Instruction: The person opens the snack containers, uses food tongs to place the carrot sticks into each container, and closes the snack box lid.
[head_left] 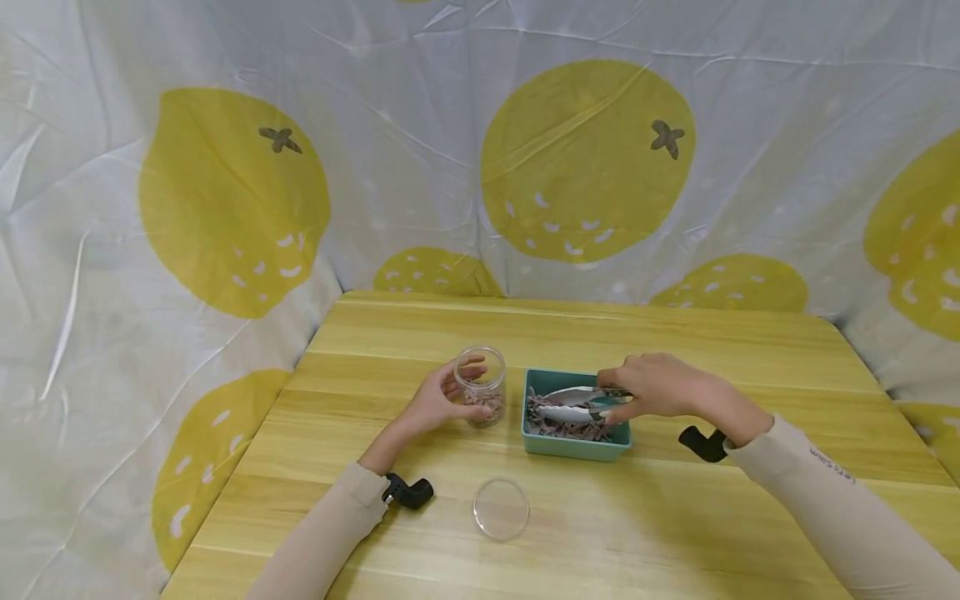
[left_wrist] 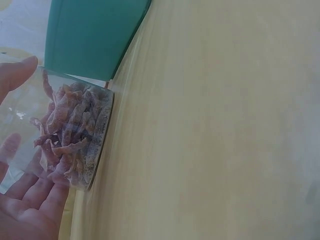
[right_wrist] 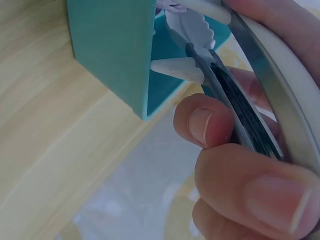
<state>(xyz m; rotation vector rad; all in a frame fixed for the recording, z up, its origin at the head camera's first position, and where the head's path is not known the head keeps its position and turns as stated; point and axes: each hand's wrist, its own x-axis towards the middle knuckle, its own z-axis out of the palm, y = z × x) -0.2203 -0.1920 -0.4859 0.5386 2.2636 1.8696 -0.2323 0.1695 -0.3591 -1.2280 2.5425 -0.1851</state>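
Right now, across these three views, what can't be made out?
- Tongs tips: head view too small, right wrist view blurred; whether they grip any strips is unclear.
- Jar mouth: cut off by the left wrist view's edge.
- Right hand fingers: blurred, cropped.

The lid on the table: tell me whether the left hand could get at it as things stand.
Probably yes, once it lets go. The lid lies bare on the table, nothing over it, just beside the left forearm. But the left hand grips the jar, so its fingers are occupied.

Left grip (head_left: 442, 398) cupped, right grip (head_left: 654, 387) pinching, forearms converging.
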